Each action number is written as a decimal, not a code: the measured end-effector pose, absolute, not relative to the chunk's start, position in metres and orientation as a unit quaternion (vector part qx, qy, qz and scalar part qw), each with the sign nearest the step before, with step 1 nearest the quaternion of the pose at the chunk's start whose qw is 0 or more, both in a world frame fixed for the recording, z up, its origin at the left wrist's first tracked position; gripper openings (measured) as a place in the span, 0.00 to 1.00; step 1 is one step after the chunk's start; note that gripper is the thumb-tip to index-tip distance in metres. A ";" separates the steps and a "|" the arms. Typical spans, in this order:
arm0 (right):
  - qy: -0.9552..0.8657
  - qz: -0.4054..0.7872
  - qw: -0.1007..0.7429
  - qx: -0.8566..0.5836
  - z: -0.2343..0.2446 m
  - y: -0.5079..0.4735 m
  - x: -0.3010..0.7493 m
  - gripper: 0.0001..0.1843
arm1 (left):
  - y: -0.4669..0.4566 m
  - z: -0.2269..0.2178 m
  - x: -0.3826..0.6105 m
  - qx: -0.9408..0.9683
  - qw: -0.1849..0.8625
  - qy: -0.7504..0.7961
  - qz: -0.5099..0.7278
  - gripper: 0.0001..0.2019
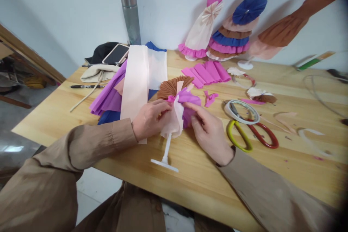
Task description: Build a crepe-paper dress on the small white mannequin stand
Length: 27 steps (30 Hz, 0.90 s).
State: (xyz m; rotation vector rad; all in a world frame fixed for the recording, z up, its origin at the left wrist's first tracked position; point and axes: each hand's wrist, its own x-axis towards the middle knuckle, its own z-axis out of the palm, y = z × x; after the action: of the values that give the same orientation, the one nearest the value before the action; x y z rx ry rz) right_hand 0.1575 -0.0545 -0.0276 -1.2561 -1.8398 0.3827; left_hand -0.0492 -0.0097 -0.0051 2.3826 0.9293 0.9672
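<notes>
left hand (153, 119) pinching paper dress (174, 125); right hand (209, 130), fingers parted, touching purple frill (192, 97); tape roll (230, 112) markings unreadable

Soft light, dark and blurry right edge

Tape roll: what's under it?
Scissors: the yellow-green and red handles stick out on the near side, and part of the metal shows through the ring's opening. Whatever lies directly beneath the tape roll's band is covered and can't be seen.
</notes>
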 end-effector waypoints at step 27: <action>-0.810 0.095 0.371 -0.444 -0.037 -0.045 0.173 0.22 | -0.016 -0.014 -0.035 0.575 0.629 0.398 0.339 0.07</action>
State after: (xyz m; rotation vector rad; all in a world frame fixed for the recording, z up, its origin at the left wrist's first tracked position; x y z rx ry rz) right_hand 0.1732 -0.0455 -0.0366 -1.1393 -2.0767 0.2444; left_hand -0.0349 -0.0159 -0.0138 1.3168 0.9128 0.7761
